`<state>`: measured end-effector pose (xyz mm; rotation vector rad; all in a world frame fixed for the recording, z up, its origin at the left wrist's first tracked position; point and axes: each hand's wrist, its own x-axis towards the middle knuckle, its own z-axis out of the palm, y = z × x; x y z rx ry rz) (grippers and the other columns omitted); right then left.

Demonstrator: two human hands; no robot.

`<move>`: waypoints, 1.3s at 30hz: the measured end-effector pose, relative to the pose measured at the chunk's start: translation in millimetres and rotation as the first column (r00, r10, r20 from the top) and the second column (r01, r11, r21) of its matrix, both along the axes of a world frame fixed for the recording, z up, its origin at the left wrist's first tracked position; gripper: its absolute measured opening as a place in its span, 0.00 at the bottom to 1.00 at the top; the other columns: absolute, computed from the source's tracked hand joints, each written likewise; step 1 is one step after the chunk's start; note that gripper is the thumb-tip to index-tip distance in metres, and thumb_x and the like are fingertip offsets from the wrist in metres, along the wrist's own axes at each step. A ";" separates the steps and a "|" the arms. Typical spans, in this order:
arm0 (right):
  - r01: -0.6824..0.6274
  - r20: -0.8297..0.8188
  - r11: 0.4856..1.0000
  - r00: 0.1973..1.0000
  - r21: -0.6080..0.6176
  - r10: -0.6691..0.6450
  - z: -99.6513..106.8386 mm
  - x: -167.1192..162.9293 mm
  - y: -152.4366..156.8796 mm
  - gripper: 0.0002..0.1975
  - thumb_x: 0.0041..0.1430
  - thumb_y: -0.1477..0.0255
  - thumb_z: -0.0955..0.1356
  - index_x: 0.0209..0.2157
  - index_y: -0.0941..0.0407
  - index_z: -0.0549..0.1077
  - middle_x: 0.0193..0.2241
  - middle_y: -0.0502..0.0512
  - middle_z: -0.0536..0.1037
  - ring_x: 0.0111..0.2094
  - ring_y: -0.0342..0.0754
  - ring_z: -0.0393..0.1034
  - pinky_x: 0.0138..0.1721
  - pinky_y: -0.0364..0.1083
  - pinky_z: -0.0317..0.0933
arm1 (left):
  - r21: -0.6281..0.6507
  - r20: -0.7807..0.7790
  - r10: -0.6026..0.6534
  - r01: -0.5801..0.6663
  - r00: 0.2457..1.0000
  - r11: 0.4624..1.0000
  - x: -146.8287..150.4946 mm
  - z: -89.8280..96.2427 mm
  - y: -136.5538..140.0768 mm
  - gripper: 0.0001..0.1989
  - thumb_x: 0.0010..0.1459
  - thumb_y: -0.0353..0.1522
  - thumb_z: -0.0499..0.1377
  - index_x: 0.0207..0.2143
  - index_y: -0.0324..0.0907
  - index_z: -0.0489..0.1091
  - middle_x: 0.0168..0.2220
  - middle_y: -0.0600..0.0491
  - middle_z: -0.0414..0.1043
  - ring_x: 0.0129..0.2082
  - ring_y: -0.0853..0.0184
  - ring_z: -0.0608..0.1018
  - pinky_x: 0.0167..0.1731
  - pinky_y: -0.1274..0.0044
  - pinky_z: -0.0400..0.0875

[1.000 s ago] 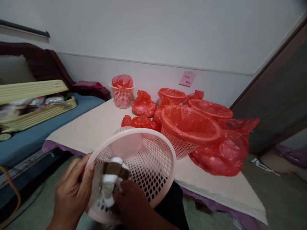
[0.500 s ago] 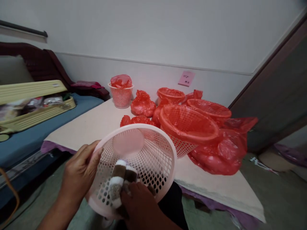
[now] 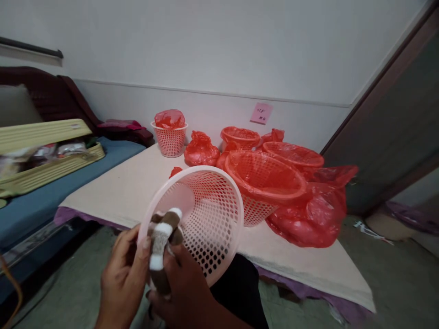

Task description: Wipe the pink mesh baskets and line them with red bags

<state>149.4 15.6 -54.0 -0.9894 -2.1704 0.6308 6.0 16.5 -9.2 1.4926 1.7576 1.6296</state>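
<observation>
A pale pink plastic basket [image 3: 219, 214] with a perforated wall is tilted, its mouth facing me. My left hand [image 3: 123, 269] grips its rim on the left side, fingers outside and thumb at the edge. At the basket's lower left mouth is a soft bundle that looks like fuzzy striped socks [image 3: 160, 242], in brown, white and grey. My right hand [image 3: 187, 278] is closed on this bundle from the right, with its fingertips partly hidden. The left thumb lies close against the bundle; whether it presses on it I cannot tell.
Ahead on a white-covered table [image 3: 126, 183] stand a bag-lined basket [image 3: 265, 183], a small basket [image 3: 170, 139] and several red plastic bags [image 3: 202, 151]. Left is a blue bed [image 3: 120, 148] with a yellow container [image 3: 68, 164]. A pink note [image 3: 261, 113] is on the wall.
My right hand has drawn the striped socks up and left, from inside the basket to its left rim. The basket has shifted slightly left and up, and my left hand sits lower on it.
</observation>
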 end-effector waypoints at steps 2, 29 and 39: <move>-0.057 -0.061 0.997 0.997 -0.057 0.054 2.1 -3.2 2.8 0.35 0.50 0.65 0.73 0.58 0.56 0.64 0.52 0.62 0.70 0.51 0.55 0.67 0.54 0.52 0.65 | 0.034 -0.045 0.037 -0.036 0.998 0.999 2.6 -8.7 -7.2 0.15 0.63 0.43 0.55 0.47 0.48 0.72 0.41 0.55 0.72 0.40 0.66 0.74 0.40 0.75 0.69; 0.052 0.447 0.981 0.894 -0.187 0.038 -16.9 36.0 35.6 0.10 0.56 0.70 0.69 0.40 0.56 0.74 0.41 0.57 0.75 0.38 0.50 0.72 0.38 0.47 0.64 | 0.180 -0.299 -0.080 0.138 0.951 0.974 -12.2 4.1 25.8 0.12 0.63 0.38 0.57 0.48 0.48 0.74 0.38 0.56 0.77 0.39 0.68 0.78 0.40 0.79 0.70; -0.004 0.292 0.998 0.956 -0.070 0.024 -30.8 -11.3 0.3 0.30 0.43 0.69 0.71 0.51 0.58 0.68 0.47 0.66 0.71 0.44 0.62 0.68 0.44 0.60 0.68 | 0.067 -0.073 -0.066 0.071 0.995 0.995 -8.2 12.0 29.3 0.13 0.60 0.44 0.60 0.43 0.50 0.76 0.39 0.58 0.77 0.38 0.69 0.77 0.39 0.80 0.69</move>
